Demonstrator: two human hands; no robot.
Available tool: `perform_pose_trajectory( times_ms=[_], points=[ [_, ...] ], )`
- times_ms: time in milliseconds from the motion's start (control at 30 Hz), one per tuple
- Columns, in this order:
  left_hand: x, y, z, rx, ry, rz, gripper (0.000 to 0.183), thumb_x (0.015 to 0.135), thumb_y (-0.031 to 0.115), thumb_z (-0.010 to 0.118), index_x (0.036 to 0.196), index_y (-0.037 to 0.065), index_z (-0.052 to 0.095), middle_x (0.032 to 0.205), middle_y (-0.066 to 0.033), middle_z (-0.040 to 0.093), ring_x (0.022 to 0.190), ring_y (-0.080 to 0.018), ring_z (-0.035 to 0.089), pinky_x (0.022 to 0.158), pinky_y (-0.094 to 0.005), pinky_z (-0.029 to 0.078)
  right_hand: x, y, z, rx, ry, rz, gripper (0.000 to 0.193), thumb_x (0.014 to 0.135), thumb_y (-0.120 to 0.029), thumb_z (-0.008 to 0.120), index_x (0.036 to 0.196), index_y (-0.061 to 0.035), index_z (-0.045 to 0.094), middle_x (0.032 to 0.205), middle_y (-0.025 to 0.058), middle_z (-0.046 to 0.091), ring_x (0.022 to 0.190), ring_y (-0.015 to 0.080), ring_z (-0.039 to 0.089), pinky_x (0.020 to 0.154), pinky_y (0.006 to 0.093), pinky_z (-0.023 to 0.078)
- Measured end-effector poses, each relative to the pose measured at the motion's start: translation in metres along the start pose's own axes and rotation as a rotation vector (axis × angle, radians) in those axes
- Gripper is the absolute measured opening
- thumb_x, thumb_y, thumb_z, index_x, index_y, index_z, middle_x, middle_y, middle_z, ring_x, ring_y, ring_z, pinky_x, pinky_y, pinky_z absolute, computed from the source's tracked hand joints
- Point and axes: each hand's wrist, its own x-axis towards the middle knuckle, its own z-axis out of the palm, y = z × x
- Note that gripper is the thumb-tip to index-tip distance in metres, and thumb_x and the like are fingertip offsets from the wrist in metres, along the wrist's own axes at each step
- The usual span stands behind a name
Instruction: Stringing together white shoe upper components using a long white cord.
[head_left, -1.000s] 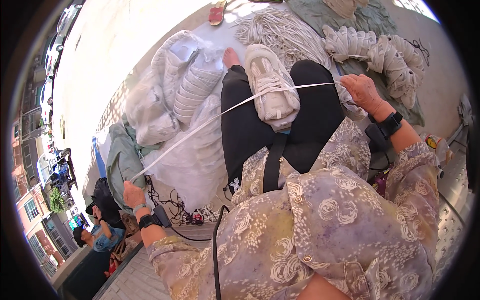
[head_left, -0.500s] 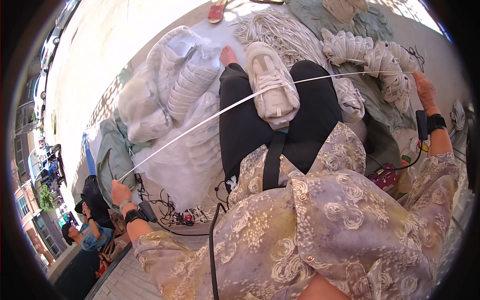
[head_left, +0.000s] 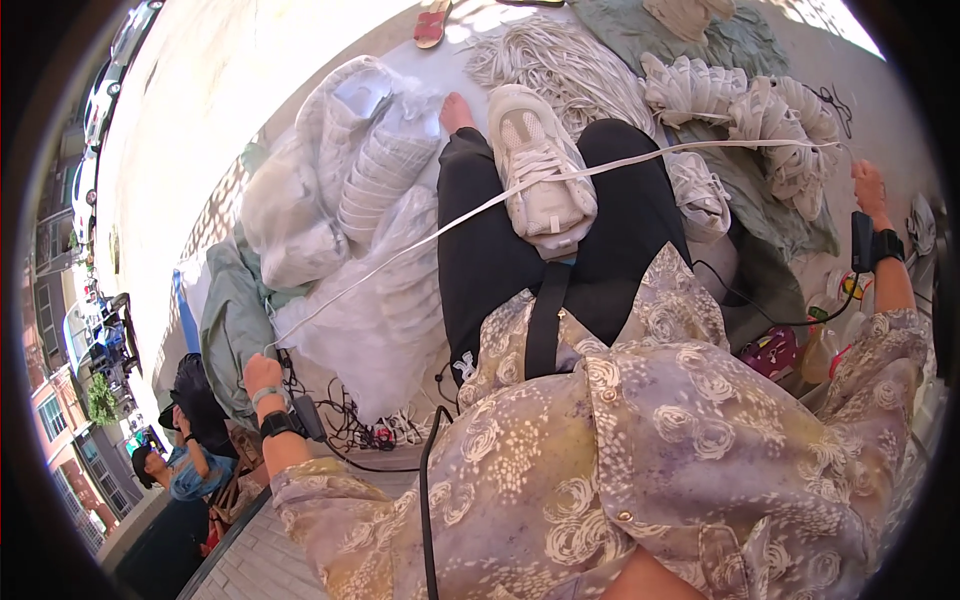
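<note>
A white shoelace (head_left: 410, 243) spans from side to side across my lap, bending slightly over a pale sneaker (head_left: 541, 165). That sneaker rests between my thighs with its toe pointing away from me, and lacing crosses its tongue. At the lower left, my left hand (head_left: 263, 376) is closed on one end of the lace. Far out to the right, my right hand (head_left: 869, 188) is closed in a pinch at the other end. Both hands are well apart from the sneaker.
Plastic-wrapped stacks of white shoe parts (head_left: 375, 190) lie left of my legs. Beyond my knees is a heap of white laces (head_left: 550, 65). Several pale sneakers (head_left: 785, 130) lie at the right on green cloth. Black cables (head_left: 345, 415) tangle near my left wrist. Another person (head_left: 190, 470) sits at far left.
My right hand has moved outward to the right and a little nearer. My left hand has shifted slightly right. The shoelace, straight and taut before, now curves more loosely.
</note>
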Motion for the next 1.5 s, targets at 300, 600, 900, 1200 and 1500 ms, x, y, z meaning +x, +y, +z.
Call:
perform_pose_trajectory(
  times_ms=[300,600,900,1200,1500],
  points=[
    [-0.045,0.261,-0.064,-1.449,-1.122,0.370,0.017,0.084,0.016,0.050,0.071,0.005,0.053,0.064,-0.0085,0.061,0.045,-0.0100,0.055,0.038,-0.0196,0.041,-0.154,-0.325,0.043,1.350,-1.437,0.257,0.015,0.090,-0.020,0.048,0.085,-0.0064,0.054,0.059,-0.0016,0.053,0.039,0.0061,0.043,0.044,0.0240,0.044],
    [-0.017,0.385,-0.094,-1.704,-0.790,0.396,0.012,0.087,0.011,0.049,0.084,0.002,0.057,0.080,-0.0052,0.061,0.070,-0.0126,0.061,0.062,-0.0228,0.050,-0.130,-0.410,0.079,1.224,-1.083,-0.011,0.016,0.089,-0.024,0.053,0.085,-0.0091,0.058,0.083,-0.0015,0.061,0.080,0.0070,0.057,0.066,0.0219,0.045],
    [-0.015,0.387,-0.089,-1.839,-0.480,0.173,0.012,0.084,0.014,0.055,0.081,0.003,0.059,0.071,-0.0011,0.058,0.059,-0.0089,0.057,0.049,-0.0187,0.046,-0.132,-0.397,0.091,1.572,-0.782,0.193,0.015,0.083,-0.021,0.064,0.090,-0.0079,0.065,0.072,-0.0048,0.055,0.064,0.0043,0.048,0.058,0.0206,0.042],
    [-0.035,0.400,-0.078,-1.897,-0.550,0.249,0.010,0.084,0.013,0.059,0.078,0.005,0.058,0.063,-0.0012,0.057,0.046,-0.0067,0.054,0.034,-0.0168,0.037,-0.144,-0.406,0.101,1.560,-0.703,0.007,0.005,0.080,-0.006,0.060,0.076,-0.0033,0.059,0.063,-0.0022,0.054,0.052,0.0042,0.046,0.048,0.0194,0.040],
    [-0.038,0.408,-0.075,-1.990,-0.545,0.181,0.008,0.084,0.008,0.057,0.078,0.003,0.054,0.069,-0.0070,0.060,0.053,-0.0129,0.061,0.043,-0.0198,0.048,-0.140,-0.416,0.114,1.410,-0.422,-0.119,0.012,0.079,-0.004,0.059,0.068,-0.0015,0.055,0.059,-0.0020,0.052,0.053,0.0039,0.046,0.047,0.0215,0.037]
  ],
)
